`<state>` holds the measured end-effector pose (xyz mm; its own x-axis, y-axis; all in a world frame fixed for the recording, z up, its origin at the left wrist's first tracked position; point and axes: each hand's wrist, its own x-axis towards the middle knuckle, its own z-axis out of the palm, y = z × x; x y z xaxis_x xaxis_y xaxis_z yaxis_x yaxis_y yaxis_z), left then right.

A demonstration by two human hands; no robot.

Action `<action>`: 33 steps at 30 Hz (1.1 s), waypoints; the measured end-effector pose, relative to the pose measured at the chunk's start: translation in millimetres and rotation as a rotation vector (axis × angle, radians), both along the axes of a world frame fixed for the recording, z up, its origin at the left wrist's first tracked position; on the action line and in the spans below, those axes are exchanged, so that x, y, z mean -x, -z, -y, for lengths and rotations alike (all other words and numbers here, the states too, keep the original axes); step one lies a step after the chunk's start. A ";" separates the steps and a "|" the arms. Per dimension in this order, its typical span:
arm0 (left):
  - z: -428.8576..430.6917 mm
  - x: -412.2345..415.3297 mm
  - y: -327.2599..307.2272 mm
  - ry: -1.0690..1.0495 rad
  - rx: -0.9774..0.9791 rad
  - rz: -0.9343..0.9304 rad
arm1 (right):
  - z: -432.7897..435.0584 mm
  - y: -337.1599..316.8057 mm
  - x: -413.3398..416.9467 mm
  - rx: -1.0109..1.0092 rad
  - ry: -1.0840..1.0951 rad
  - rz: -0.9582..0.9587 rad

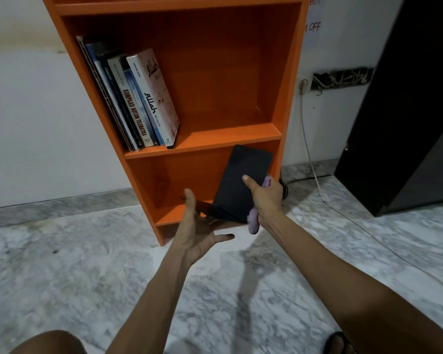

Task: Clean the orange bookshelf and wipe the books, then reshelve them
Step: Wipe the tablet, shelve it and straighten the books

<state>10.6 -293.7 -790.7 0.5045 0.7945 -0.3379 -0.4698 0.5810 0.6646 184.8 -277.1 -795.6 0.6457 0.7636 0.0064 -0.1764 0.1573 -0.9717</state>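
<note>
Fingers of the right hand [265, 195] curl behind a black book [241, 175], thumb pressed flat on its cover. The same hand bunches a purple cloth [253, 222] against the book's edge, likely to keep the wiping rag ready while the book is handled. The left hand [200, 231] is spread wide, thumb raised and fingers straight, gripping nothing. Its palm meets the book's lower flap, apparently to steady it. The book hangs tilted at the mouth of the bottom compartment of the orange bookshelf [215, 141], partly splayed, not yet shelved. One shelf up, a row of books [138, 103] leans leftward against the side wall, leaving the right half of that shelf bare and orange. The person crouches on a marble floor [87, 264], where a white cable [310, 154] trails down from the wall beside a dark cabinet [407, 123]. Judging by the books already standing, reshelving looks well under way, with this book among those left to place.
</note>
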 end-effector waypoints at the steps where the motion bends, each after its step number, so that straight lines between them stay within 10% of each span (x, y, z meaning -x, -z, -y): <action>1: 3.0 -5.2 -5.1 -0.004 -0.009 -0.008 | 0.8 0.1 2.6 -0.009 0.007 -0.001; 15: -17.6 8.8 -8.1 -0.241 -0.125 -0.260 | 3.5 -48.9 -40.9 -0.159 0.146 -0.375; 25: -4.5 -16.3 -14.5 -0.192 -0.231 -0.366 | 11.4 4.2 43.6 0.021 -0.514 1.292; 33: -13.4 -9.7 -21.8 -0.145 -0.365 -0.371 | -19.1 -3.2 21.5 -0.047 -0.401 1.713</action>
<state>20.2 -280.3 -768.9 0.2804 0.9462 -0.1615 -0.2229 0.2278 0.9478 163.2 -257.9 -792.4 -0.3210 0.8388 0.4398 0.9149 0.3947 -0.0849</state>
